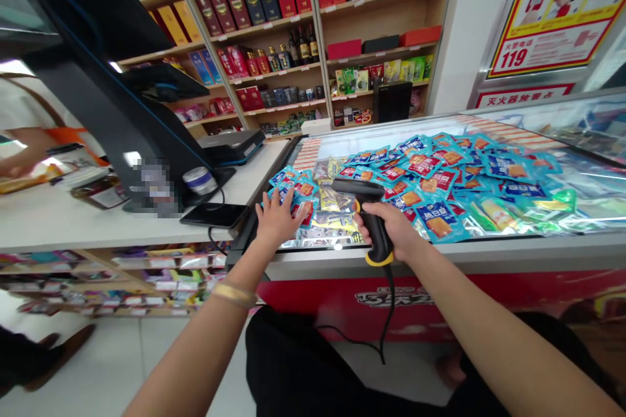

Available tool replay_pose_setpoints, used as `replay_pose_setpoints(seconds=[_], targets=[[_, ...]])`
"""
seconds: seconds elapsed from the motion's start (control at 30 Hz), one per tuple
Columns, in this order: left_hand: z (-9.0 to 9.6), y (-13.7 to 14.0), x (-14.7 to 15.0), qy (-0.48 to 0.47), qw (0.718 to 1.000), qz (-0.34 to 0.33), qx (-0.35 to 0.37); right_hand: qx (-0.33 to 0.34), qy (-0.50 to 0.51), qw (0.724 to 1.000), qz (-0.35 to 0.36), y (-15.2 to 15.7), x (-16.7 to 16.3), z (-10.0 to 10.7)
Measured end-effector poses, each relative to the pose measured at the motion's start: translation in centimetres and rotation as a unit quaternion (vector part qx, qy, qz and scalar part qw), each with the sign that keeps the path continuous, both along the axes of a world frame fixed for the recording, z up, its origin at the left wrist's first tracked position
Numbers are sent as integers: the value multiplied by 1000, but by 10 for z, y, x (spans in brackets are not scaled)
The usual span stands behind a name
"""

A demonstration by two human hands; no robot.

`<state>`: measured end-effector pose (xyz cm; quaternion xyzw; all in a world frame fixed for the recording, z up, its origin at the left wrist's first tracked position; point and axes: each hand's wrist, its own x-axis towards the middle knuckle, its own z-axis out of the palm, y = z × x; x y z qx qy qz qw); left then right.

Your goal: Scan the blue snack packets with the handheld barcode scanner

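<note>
My right hand (391, 225) is wrapped round the handle of a black and yellow barcode scanner (377, 234), its head pointing left and its cable hanging down. My left hand (278, 215), fingers spread, rests on a small group of blue snack packets (298, 184) at the left end of the glass-topped freezer. A larger heap of blue snack packets (430, 166) with red and dark blue labels covers the glass beyond the scanner. Between the two groups, yellowish packages (332, 199) are visible, partly hidden by the scanner.
Left of the freezer (293, 267), a white counter (44, 221) bears a phone (215, 215), a round tub (199, 180) and a dark monitor stand (127, 111). Shelves of boxes and bottles (303, 45) stand behind. Another person's arm (29, 150) shows at far left.
</note>
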<state>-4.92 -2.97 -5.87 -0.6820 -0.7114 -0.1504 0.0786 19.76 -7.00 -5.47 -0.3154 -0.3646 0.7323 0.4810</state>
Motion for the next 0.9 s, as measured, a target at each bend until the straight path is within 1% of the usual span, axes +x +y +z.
replay_pose_setpoints(seconds=[0.07,0.17,0.23,0.33,0.43,0.5,0.6,0.67,0.77,0.83,0.9], targets=[[-7,-2,-2,14,999,8,-45,-22,3,1000,16,2,-7,-3],[-13,-2,-1,19,999,10,-43,-35,3,999,25,3,-8,-5],[-14,-3,0,13,999,11,-37,-35,2,999,27,3,-7,-5],[-9,-5,3,-4,1000,9,2,-17,7,999,27,0,-4,-4],[-3,-7,13,-31,996,-15,78,22,15,999,18,-5,10,-2],[-1,-5,28,-55,988,-72,124,43,11,999,9,-8,30,0],[-3,-2,65,-89,960,-214,157,64,-14,997,-32,-13,75,2],[-7,-1,97,-107,933,-313,143,79,-27,994,-67,-16,109,3],[-13,-1,147,-123,886,-437,95,73,-51,990,-108,-21,155,2],[-15,0,175,-118,857,-497,66,73,-64,987,-126,-23,176,1],[-14,2,195,-86,839,-536,31,72,-69,986,-136,-24,189,-2]])
